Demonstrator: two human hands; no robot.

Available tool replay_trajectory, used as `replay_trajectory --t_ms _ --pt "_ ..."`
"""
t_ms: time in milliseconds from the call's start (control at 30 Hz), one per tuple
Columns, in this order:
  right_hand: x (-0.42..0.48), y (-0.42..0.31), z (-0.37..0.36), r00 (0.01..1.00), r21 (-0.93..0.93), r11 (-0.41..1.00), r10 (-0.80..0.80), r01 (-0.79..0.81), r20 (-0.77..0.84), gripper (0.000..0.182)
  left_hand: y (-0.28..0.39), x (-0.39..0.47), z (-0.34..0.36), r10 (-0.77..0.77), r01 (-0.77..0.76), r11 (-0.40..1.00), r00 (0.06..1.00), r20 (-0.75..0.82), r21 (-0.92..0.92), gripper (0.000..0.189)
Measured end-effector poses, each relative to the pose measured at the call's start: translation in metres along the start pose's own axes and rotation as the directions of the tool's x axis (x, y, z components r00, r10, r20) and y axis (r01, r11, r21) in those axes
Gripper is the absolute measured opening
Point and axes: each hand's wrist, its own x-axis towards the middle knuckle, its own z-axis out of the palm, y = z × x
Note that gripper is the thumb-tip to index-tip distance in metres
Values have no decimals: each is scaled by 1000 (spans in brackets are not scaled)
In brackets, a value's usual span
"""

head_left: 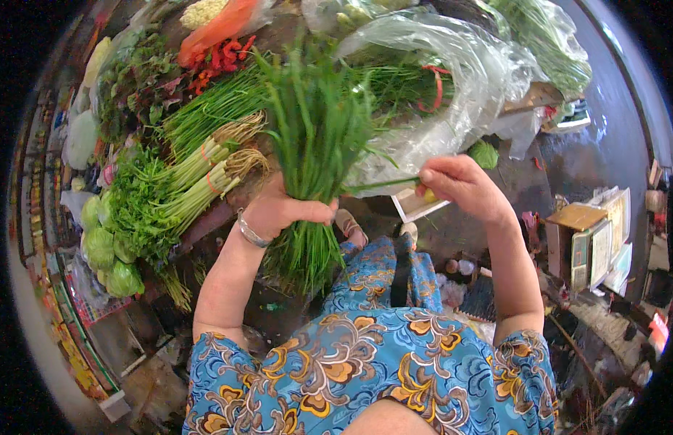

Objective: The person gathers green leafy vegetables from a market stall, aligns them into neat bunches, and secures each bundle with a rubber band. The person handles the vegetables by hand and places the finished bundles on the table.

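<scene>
A thick bunch of long green leaves, apparently Chinese chives (317, 125), stands upright in my left hand (293, 209). My thumb wraps around its lower part, and the cut stem ends hang below my fist. My right hand (461, 182) is out to the right, pinching the end of a thin green blade (385, 185) that stretches sideways from the bunch. Something small and yellow shows under my right fingertips; I cannot tell what it is. Behind the bunch, more green leaves (393, 81) with a red tie (438, 89) lie on a clear plastic bag (450, 130).
Left of the bunch lie celery bundles (214, 179) with orange bands, and round green heads (105, 253) of cabbage or lettuce. Red chili peppers (219, 62) sit at the back. A white open box (404, 209) is below my right hand. Stacked cartons (592, 239) stand at right.
</scene>
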Motion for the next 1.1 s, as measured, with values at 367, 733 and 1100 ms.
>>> replay_trajectory --t_ms 367,733,1100 --pt "0 5 12 907 19 996 87 -87 -412 21 53 1 -60 -25 -47 761 995 102 647 43" --pt "-35 61 11 680 279 956 263 -88 -684 19 160 36 -262 470 277 -238 871 -139 931 36" --pt "-2 41 101 729 425 862 475 -275 -492 23 4 163 -378 403 349 9 856 -323 937 80"
